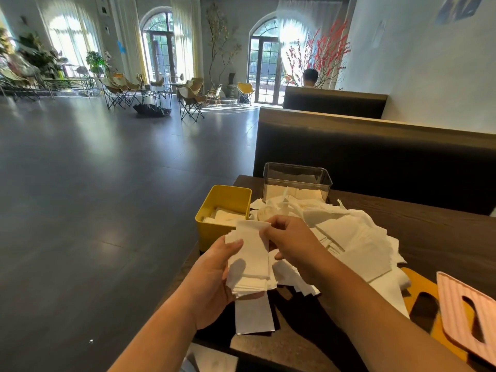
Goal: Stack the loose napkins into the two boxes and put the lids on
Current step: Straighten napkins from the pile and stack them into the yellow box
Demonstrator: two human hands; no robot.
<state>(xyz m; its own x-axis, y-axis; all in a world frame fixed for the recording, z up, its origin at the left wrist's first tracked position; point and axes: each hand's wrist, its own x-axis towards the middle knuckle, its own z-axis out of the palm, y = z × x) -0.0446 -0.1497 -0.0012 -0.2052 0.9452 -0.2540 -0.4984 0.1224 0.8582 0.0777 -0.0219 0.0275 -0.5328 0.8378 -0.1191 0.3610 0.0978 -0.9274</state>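
Close in: left hand [214,275] holds an upright stack of napkins [251,264] above the near table [429,210] edge, thumb pressed across the front. Fingers are behind the paper, not visible. Right hand [290,245] pinches the stack's upper right edge; its fingertips are partly hidden by the top sheet, the rest curled toward the palm.

Yellow box [222,208] stands at the table's left corner, just beyond the held stack, lid off. A few napkins lie flat inside; the front wall hides how deep they go. Clear box [296,181] sits behind it against the dark booth back [375,157], also uncovered, with a low layer of napkins at the bottom; its base is masked by the loose pile [354,237].

That pile sprawls across the table centre, touching both boxes. The sheets overlap too much to count. One napkin [253,315] lies flat below the held stack.

Yellow lid [416,285], slotted, lies at right with its far end under the pile. Pink lid [451,299] overlaps it and is cut off by the frame edge.

White sheet [212,358] at bottom edge, cropped; can't identify.
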